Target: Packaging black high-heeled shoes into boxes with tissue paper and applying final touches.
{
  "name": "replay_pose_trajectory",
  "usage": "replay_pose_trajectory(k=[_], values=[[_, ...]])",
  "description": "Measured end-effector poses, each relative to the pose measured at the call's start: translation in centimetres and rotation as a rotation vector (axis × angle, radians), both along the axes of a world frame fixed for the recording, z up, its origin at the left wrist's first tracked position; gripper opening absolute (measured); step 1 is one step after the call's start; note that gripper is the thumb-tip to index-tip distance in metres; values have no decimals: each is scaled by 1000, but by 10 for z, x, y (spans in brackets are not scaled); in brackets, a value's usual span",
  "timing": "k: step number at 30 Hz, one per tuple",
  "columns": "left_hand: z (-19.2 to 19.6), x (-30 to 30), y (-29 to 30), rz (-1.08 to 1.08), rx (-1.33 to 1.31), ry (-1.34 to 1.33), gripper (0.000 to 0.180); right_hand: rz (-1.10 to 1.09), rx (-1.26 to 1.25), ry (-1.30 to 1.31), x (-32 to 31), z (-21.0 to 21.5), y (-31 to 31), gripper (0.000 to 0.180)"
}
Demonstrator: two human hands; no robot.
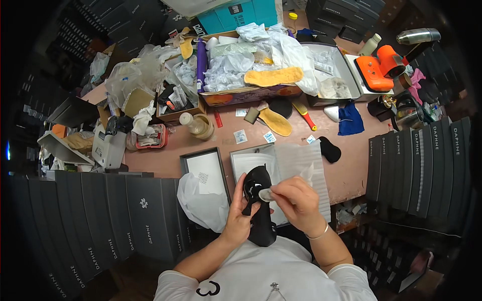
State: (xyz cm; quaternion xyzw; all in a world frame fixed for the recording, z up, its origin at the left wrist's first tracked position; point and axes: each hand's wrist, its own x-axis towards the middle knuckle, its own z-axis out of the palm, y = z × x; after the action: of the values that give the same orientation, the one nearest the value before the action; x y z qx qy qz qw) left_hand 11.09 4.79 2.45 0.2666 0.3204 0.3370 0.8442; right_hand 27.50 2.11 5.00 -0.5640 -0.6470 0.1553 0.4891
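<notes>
A black shoe [263,227] is held up in front of my chest, with its glossy end toward the table. My left hand [238,216] is closed around its left side, thumb across it. My right hand [300,201] pinches a small whitish pad [265,194] that touches the shoe near its glossy part; whether it is cloth or sponge I cannot tell. Beyond the shoe lie an open dark grey shoebox [220,155] and a second shallow box part [246,159] with white paper. Crumpled white tissue paper [202,205] spills beside my left hand.
Stacked grey shoeboxes flank me at left [150,220] and right [427,165]. A carton [231,98] of crumpled paper stands at the back. Yellow insoles [275,122], a brush [304,115], a jar [200,128], a blue cloth [350,120] and a black pad [330,149] lie about.
</notes>
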Motion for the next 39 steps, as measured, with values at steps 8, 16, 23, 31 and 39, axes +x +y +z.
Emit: replay_pose_trajectory(k=[8, 16, 23, 31, 39], values=[[-10, -29, -15, 28, 200, 55, 74, -41, 60, -222, -46, -9, -23, 35], [-8, -30, -16, 33, 167, 16, 75, -28, 105, -220, -53, 3, -11, 36], [-15, -35, -16, 13, 222, 124, 76, 22, 44, -248, -55, -2, -16, 34], [-6, -36, -15, -28, 231, 83, 74, 40, 53, -129, -57, -3, -21, 34], [-17, -35, -22, 32, 287, 122, 72, 53, -9, -193, -50, 4, -8, 32]])
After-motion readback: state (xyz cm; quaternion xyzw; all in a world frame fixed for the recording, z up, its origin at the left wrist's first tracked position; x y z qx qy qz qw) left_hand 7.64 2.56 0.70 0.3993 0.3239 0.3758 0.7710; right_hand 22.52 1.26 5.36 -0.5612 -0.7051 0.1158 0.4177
